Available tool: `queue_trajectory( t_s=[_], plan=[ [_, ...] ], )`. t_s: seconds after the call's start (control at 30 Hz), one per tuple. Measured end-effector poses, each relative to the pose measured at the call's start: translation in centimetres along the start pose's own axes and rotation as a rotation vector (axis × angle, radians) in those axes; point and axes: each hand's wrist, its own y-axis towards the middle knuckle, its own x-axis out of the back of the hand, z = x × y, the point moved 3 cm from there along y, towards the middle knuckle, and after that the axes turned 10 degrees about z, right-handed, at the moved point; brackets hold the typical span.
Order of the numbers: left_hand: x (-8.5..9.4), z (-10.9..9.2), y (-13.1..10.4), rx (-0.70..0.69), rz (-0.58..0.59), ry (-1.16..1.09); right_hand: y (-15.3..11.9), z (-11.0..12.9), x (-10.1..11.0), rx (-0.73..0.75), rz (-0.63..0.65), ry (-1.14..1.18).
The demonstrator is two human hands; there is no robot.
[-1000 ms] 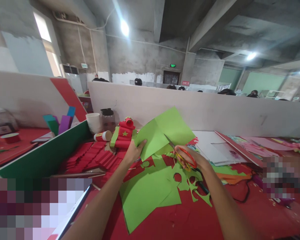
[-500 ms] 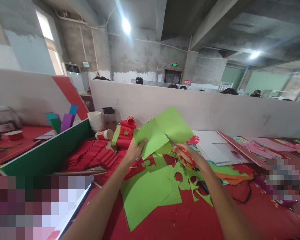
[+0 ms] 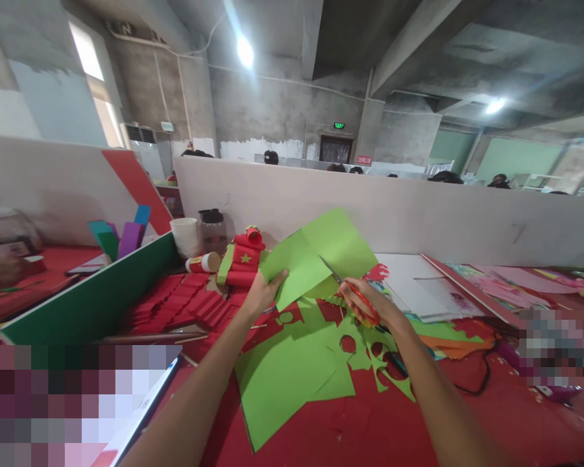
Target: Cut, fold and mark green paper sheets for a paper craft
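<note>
A light green sheet of paper (image 3: 299,256) is held up off the table, its left edge pinched in my left hand (image 3: 264,292). Orange-handled scissors (image 3: 365,303) sit in my right hand (image 3: 376,302), fingers wrapped round the handles. Their blades reach into a cut running from the sheet's near edge toward its middle. Below lie more green sheets (image 3: 292,370) and green offcuts (image 3: 355,347) with round holes. Behind my left hand stands a red paper model (image 3: 246,256) with a gold star.
Folded red paper strips (image 3: 175,298) lie left, beside a green divider board (image 3: 97,292). White paper cups (image 3: 185,235) and a dark-lidded jar (image 3: 212,228) stand by the white partition (image 3: 418,214). White sheets (image 3: 413,279) lie right. Another person's hand (image 3: 2,271) is at far left.
My hands and the green sheet stay nearly in place; the scissor blades show slightly more. Another person's hand has come into view at far left.
</note>
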Motion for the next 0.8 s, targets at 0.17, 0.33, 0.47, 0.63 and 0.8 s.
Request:
queue_trajectory(
  t_s=[0.17, 0.33, 0.47, 0.63, 0.8],
  plan=[
    [-0.2, -0.4, -0.4, 0.037, 0.014, -0.006, -0.2, 0.2, 0.0, 0.014, 0.024, -0.022],
    [-0.2, -0.8, -0.6, 0.093, 0.011, 0.003, -0.2, 0.3, -0.2, 0.007, 0.035, -0.034],
    [-0.4, -1.1, -0.6, 0.077, 0.023, 0.002, -0.2, 0.4, -0.4, 0.030, 0.038, -0.022],
    [-0.5, -1.2, -0.5, 0.047, 0.041, 0.003, -0.4, 0.4, -0.5, 0.043, 0.067, 0.002],
    [-0.5, -1.3, -0.5, 0.063, 0.033, 0.026, -0.5, 0.8, -0.8, 0.031, 0.045, -0.005]
  ],
)
